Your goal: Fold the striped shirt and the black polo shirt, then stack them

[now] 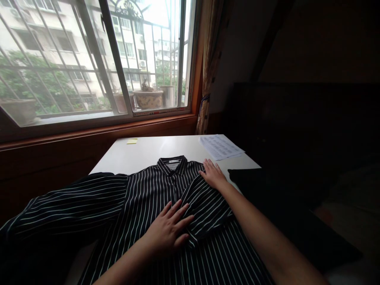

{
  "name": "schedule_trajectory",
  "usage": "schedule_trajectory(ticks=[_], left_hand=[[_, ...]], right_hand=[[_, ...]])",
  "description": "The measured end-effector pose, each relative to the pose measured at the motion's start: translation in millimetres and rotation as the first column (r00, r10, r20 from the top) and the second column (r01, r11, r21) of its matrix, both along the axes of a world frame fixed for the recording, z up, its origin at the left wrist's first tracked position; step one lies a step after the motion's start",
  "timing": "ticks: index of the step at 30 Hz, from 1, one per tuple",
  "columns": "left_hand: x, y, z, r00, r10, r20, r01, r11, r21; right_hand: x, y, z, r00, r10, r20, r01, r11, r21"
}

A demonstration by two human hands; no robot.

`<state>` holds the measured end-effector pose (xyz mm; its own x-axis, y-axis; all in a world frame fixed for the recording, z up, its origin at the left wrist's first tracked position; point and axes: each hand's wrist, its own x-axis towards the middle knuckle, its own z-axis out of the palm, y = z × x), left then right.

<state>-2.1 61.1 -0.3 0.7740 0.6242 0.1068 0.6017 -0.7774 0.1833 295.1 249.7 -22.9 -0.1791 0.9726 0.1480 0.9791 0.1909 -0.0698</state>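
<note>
A black shirt with white stripes [148, 186] lies front up on a white table, its collar toward the window. Its right-hand sleeve [208, 208] is folded in across the chest, while the other sleeve [80, 198] stretches out left past the table edge. My left hand [170, 227] rests flat with fingers spread on the shirt front, touching the end of the folded sleeve. Near the shoulder, my right hand [213, 174] lies flat on top of the fold, fingers stretched out. Neither hand grips anything. The shirt's lower part runs out of view at the bottom.
Printed sheets [221, 147] lie at the far right of the white table [142, 152], and a yellow sticky note [132, 141] at the far left. A dark cloth-like thing [276, 209] is beside the right edge. Behind stand a barred window and a tied curtain [206, 107].
</note>
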Motion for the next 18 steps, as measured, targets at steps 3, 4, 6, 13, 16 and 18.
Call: schedule_trajectory(ticks=[3,4,6,13,16,18], left_hand=[[-0.1,-0.5,-1.0,1.0,0.0,0.005,0.0,1.0,0.0],[-0.1,-0.9,-1.1,1.0,0.0,0.006,0.0,1.0,0.001],[-0.2,-1.5,-0.3,1.0,-0.005,0.011,0.005,1.0,0.006],[-14.6,21.7,0.4,0.952,0.293,0.085,-0.3,0.95,0.083],[-38.1,43.2,-8.5,0.839,0.54,0.063,-0.544,0.835,0.082],[-58.1,55.6,-16.2,0.759,0.651,-0.012,-0.649,0.757,0.07]], right_hand=[[-7.8,-18.0,0.3,1.0,0.025,0.002,-0.025,0.999,0.042],[-10.1,-24.2,-0.6,0.999,0.045,0.003,-0.045,0.998,0.054],[-13.6,-35.2,-4.0,0.997,0.082,0.002,-0.082,0.995,0.057],[-14.3,-47.8,-15.9,0.998,0.047,-0.045,-0.05,0.997,-0.062],[-14.1,-47.4,-16.4,0.998,0.049,-0.05,-0.052,0.997,-0.054],[-14.4,-47.5,-16.0,0.998,0.051,-0.049,-0.053,0.997,-0.054]])
